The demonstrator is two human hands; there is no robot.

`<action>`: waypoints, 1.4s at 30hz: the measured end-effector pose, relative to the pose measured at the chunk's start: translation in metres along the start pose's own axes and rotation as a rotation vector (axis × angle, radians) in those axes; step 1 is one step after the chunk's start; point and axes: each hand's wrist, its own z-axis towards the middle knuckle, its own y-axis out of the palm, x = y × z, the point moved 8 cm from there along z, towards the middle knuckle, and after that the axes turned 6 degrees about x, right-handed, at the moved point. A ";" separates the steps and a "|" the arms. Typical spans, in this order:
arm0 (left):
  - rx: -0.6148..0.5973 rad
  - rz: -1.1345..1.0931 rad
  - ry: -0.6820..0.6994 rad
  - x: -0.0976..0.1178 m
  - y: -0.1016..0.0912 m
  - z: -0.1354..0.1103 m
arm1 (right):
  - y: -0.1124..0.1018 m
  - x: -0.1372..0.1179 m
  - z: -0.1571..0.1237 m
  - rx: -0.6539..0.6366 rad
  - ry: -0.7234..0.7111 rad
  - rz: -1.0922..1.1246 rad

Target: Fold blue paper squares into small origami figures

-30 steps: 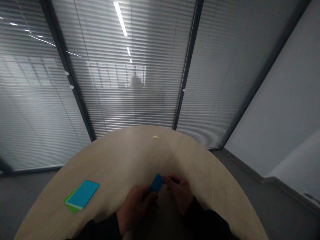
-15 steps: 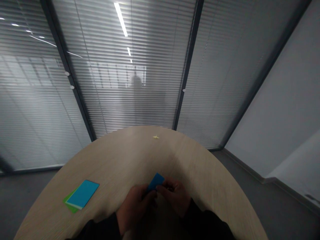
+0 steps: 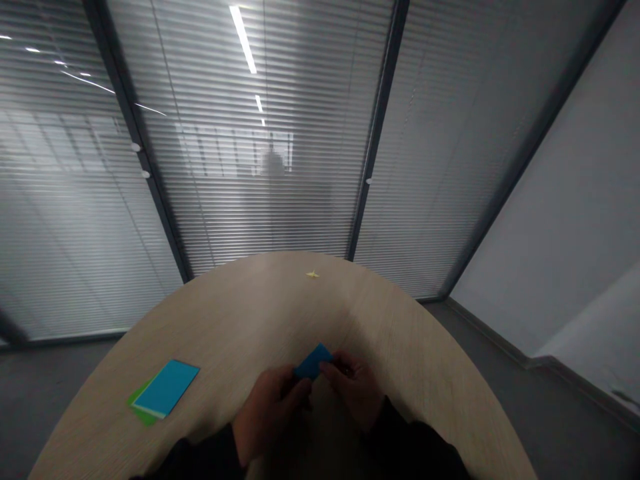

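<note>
A small piece of blue paper (image 3: 313, 361), apparently folded, is held between my two hands near the front of the table. My left hand (image 3: 270, 403) pinches its left lower edge between thumb and fingers. On the other side, the thumb and fingers of my right hand (image 3: 354, 387) grip its right edge. The fingers cover part of the paper, so its full shape is hidden. To the left lies a stack of blue sheets (image 3: 167, 389), with green paper (image 3: 143, 417) sticking out beneath it.
The round wooden table (image 3: 240, 313) spans the view. Near its far edge sits a small pale yellow folded-paper shape (image 3: 313, 274). Behind the table stand glass panels with blinds (image 3: 270, 220), showing a faint reflection. A white wall (image 3: 575, 267) rises at the right.
The blue paper has turned slightly and its top corner has moved a little right. My right thumb has shifted up along its right edge. My left hand stays almost still.
</note>
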 end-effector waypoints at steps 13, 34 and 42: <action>0.091 -0.139 -0.022 -0.001 -0.012 0.003 | 0.007 0.000 -0.001 -0.021 -0.143 -0.157; 0.164 -0.367 -0.129 -0.010 -0.016 0.006 | 0.011 -0.008 -0.010 0.054 -0.215 -0.260; 0.204 -0.486 -0.139 -0.021 -0.016 0.006 | 0.003 -0.002 -0.007 0.112 -0.173 -0.015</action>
